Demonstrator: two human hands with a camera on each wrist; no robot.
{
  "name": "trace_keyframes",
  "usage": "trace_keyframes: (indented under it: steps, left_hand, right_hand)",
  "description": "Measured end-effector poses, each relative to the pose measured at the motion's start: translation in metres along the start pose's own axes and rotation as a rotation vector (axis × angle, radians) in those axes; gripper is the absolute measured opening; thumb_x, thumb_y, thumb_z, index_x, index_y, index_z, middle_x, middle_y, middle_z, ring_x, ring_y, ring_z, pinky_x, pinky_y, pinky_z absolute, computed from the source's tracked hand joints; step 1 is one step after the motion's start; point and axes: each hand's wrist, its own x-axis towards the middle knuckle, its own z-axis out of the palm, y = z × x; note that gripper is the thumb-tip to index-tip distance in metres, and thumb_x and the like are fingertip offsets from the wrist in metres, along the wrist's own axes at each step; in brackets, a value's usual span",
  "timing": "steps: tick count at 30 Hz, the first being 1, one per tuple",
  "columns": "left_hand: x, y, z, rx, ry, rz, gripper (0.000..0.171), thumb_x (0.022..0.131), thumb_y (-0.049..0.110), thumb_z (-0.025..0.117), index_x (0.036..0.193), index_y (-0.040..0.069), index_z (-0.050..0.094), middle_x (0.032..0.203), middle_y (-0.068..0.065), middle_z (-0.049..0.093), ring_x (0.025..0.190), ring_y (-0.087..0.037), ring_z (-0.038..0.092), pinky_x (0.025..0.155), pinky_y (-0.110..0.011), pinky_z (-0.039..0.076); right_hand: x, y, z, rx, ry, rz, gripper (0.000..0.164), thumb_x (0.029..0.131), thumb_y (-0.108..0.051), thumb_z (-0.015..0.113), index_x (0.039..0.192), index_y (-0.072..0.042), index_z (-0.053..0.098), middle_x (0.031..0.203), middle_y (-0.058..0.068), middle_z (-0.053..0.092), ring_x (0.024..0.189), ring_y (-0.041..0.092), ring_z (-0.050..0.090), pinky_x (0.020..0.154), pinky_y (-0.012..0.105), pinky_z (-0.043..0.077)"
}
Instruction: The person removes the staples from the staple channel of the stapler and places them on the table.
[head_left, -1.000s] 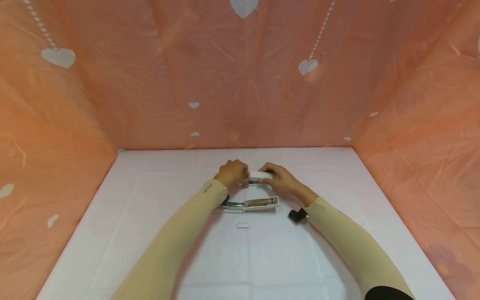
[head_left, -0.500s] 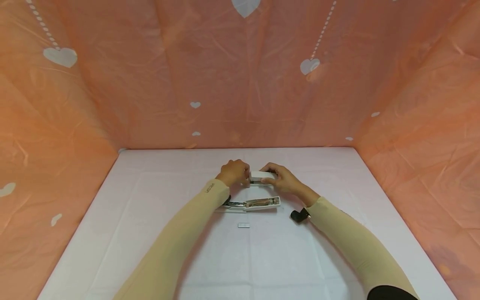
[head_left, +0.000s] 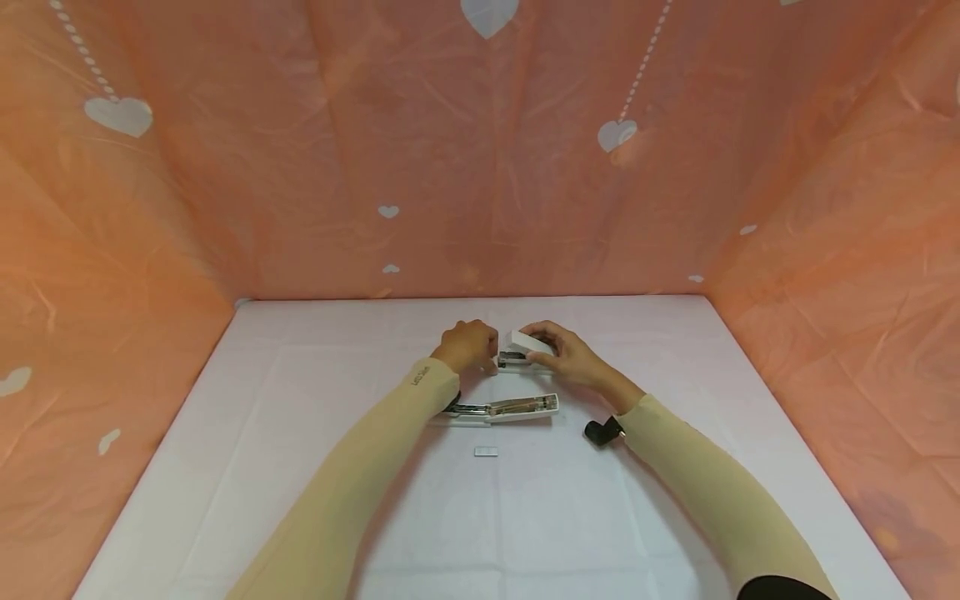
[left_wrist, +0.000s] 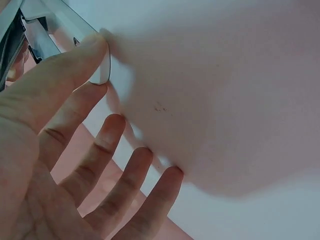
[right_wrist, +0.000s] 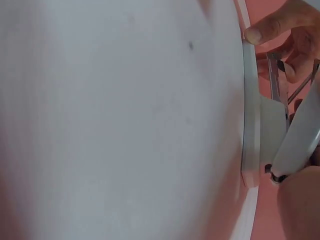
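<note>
In the head view my left hand (head_left: 468, 347) is at the left end of a white stapler (head_left: 525, 342). The left wrist view shows its thumb and index finger pinching the end of the stapler's base (left_wrist: 102, 67), the other fingers spread. My right hand (head_left: 567, 357) grips the stapler's top cover from the right. That cover is tilted up off the base, baring the dark metal magazine (head_left: 512, 358). In the right wrist view the raised cover (right_wrist: 300, 140) slants away from the base (right_wrist: 251, 120).
A second white stapler (head_left: 522, 406) lies opened out nearer the body, its left end partly behind the left sleeve (head_left: 360, 458). A small grey strip of staples (head_left: 486, 452) lies in front of it. Orange cloth (head_left: 480, 167) surrounds the white table (head_left: 585, 517).
The stapler's top cover has swung up from its base as my right hand lifts it slightly. My left hand stays at the stapler's left end.
</note>
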Motion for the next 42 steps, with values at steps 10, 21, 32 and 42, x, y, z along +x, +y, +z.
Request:
trace_keyframes:
  steps: [10, 21, 32, 42]
  left_hand:
    - [0.001, -0.001, 0.002, -0.015, 0.010, 0.018, 0.028, 0.074, 0.023, 0.090, 0.084, 0.017, 0.064, 0.090, 0.002, 0.061, 0.097, -0.027, 0.051, 0.085, -0.044, 0.041]
    - [-0.001, -0.001, 0.002, -0.020, 0.011, 0.027, 0.029, 0.075, 0.023, 0.090, 0.082, 0.015, 0.063, 0.090, 0.001, 0.060, 0.094, -0.029, 0.049, 0.083, -0.042, 0.040]
    - [-0.003, -0.001, 0.001, -0.046, 0.012, 0.029, 0.028, 0.075, 0.022, 0.090, 0.082, 0.014, 0.064, 0.089, 0.001, 0.061, 0.095, -0.029, 0.049, 0.085, -0.043, 0.040]
    - [-0.004, 0.001, 0.001, -0.053, 0.017, 0.028, 0.027, 0.075, 0.022, 0.089, 0.085, 0.014, 0.065, 0.092, 0.001, 0.062, 0.097, -0.029, 0.049, 0.088, -0.043, 0.040]
  right_hand:
    - [-0.006, -0.031, -0.003, 0.036, 0.056, 0.054, 0.039, 0.086, 0.002, 0.076, 0.121, 0.005, 0.059, 0.114, 0.016, 0.061, 0.099, 0.024, 0.057, 0.088, 0.039, 0.047]
    - [-0.008, -0.030, -0.002, 0.084, 0.111, 0.021, 0.035, 0.090, 0.005, 0.070, 0.122, 0.007, 0.055, 0.117, 0.017, 0.057, 0.103, 0.023, 0.058, 0.087, 0.025, 0.049]
    - [-0.019, -0.032, -0.005, 0.071, 0.219, -0.061, 0.034, 0.090, 0.009, 0.068, 0.120, 0.013, 0.054, 0.115, 0.021, 0.057, 0.107, 0.012, 0.056, 0.102, 0.037, 0.048]
    - [-0.032, -0.031, -0.017, 0.028, 0.313, -0.060, 0.033, 0.089, 0.009, 0.069, 0.118, 0.014, 0.056, 0.119, 0.028, 0.058, 0.109, 0.018, 0.056, 0.102, 0.036, 0.047]
